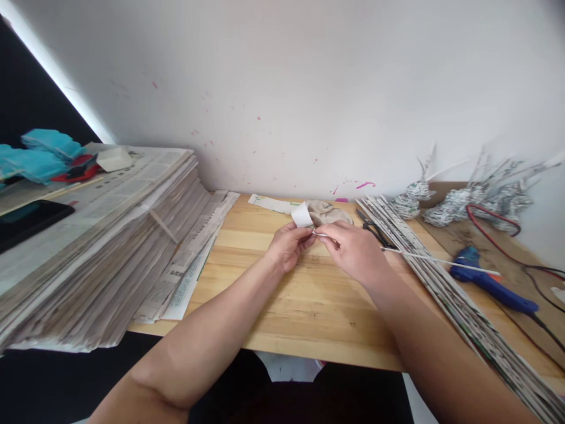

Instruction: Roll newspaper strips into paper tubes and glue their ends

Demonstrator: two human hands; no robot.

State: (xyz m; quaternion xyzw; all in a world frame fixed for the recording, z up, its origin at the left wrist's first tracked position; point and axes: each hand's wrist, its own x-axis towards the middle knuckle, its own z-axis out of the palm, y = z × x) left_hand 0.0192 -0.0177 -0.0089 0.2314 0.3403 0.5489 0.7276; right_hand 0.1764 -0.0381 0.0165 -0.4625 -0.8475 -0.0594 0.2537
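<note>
Over the middle of the wooden table, my left hand [289, 244] pinches a curled white paper strip [302, 215]. Close beside it, my right hand [351, 247] grips a thin white rolled-paper stick [435, 258]. One end of the stick meets the strip at my fingertips; the long end runs out to the right past my wrist. My fingers partly hide where strip and stick touch. Just behind my hands lie a crumpled beige cloth [329, 211] and a flat printed paper strip [271, 203]. Black scissors [375, 228] rest to the right of my right hand.
A tall newspaper stack [145, 235] fills the left, with a phone [37, 221] on top. To the right are a bundle of rolled paper sticks [424, 265], a blue glue gun [494, 288] with its cord, and woven paper pieces [457, 205]. A wall [282, 88] stands behind.
</note>
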